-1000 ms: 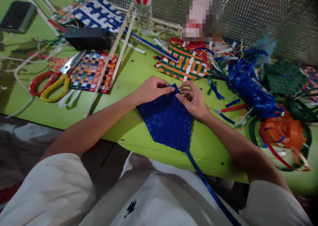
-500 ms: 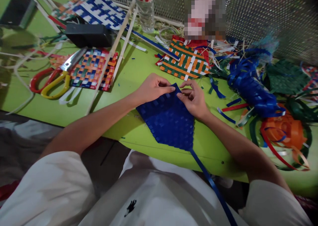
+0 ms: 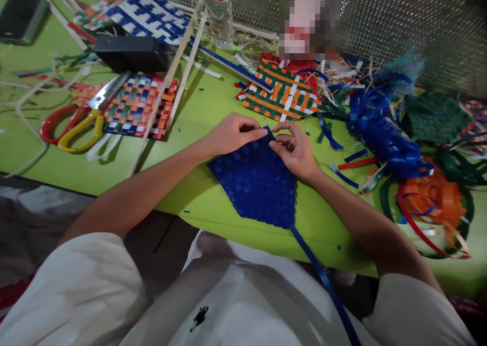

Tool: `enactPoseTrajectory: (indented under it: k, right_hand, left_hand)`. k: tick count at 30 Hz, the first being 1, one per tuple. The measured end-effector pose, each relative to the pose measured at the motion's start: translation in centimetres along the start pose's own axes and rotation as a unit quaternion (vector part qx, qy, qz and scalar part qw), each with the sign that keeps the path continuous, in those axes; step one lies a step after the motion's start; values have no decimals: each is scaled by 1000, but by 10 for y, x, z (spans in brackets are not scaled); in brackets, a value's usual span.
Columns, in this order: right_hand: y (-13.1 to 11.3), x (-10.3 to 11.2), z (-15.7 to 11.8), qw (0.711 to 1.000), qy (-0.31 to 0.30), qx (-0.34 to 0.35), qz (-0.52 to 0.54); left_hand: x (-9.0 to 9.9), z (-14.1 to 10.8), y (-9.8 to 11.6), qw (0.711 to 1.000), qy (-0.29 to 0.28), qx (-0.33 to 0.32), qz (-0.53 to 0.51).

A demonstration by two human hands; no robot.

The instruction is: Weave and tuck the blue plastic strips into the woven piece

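Observation:
A dark blue woven mat [image 3: 258,183] of flat plastic strips lies on the green table in front of me, one corner pointing away. At that far corner my left hand [image 3: 238,134] pinches the edge between thumb and fingers. Just right of the tip, my right hand [image 3: 293,148] grips the other edge with curled fingers. From the mat's near right corner a long blue strip [image 3: 317,272] runs off the table and down over my shirt.
Scissors [image 3: 85,115] with red and yellow handles lie left, by a multicoloured woven mat [image 3: 131,102] and thin wooden sticks [image 3: 162,90]. Behind are a black box [image 3: 131,52], a water bottle [image 3: 218,19] and an orange-green mat [image 3: 281,92]. Blue strips [image 3: 384,133] and an orange roll [image 3: 436,194] sit right.
Both hands keep their hold at the mat's far corner, with hardly any finger movement. The whole view has shifted slightly.

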State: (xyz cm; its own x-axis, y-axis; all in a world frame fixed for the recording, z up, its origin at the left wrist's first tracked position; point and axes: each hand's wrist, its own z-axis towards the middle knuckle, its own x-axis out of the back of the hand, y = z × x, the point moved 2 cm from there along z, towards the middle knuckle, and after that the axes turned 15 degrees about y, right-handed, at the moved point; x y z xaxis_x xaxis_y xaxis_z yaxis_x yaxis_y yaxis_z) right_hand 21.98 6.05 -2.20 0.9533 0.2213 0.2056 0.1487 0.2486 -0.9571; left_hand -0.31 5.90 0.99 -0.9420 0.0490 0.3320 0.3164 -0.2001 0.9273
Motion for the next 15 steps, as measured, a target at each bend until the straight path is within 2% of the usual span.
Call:
enactPoseTrajectory:
  k: [7,15]
  right_hand:
    - [-6,0,-1,1000,-2,5,-9]
    - [-8,0,-2,998,29,35,-31]
  left_hand:
    - [-1,-5,0,998,35,-37,32]
    - [0,-4,6,994,61,-72,52]
